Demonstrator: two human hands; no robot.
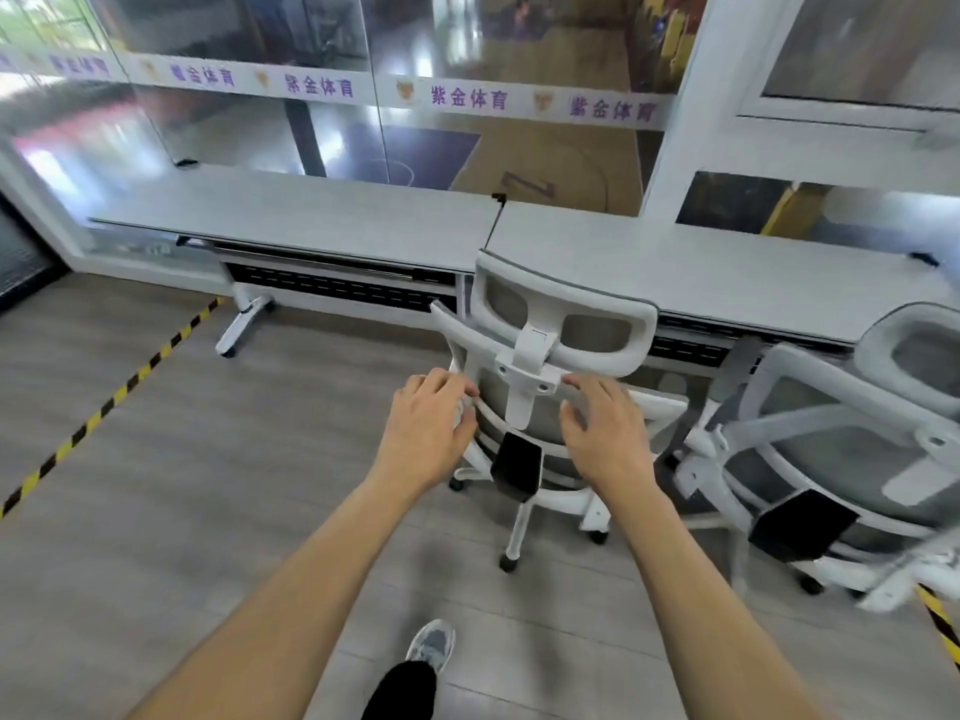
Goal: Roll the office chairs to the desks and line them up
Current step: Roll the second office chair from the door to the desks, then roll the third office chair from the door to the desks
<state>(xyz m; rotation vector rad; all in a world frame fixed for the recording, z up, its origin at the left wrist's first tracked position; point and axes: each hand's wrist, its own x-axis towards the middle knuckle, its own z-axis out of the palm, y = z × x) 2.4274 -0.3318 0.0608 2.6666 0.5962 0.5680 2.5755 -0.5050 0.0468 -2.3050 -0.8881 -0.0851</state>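
A white office chair (pixel 550 324) with grey mesh stands in front of me, its back towards me and its headrest at the edge of the right desk (pixel 727 272). My left hand (pixel 428 433) grips the left side of the backrest frame, fingers over the top and thumb beneath. My right hand (pixel 605 433) rests on the upper right of the backrest with its fingers spread and fairly straight. A second, similar chair (pixel 841 439) stands close on the right, tilted and partly cut off. The left desk (pixel 311 215) has no chair in front of it.
Both desks run along a glass wall (pixel 467 101) with a lettered band. Yellow-black tape (pixel 130 381) crosses the wooden floor on the left and again at the lower right (pixel 943 623). A desk leg with casters (pixel 241 324) juts out. My foot (pixel 431 644) is below.
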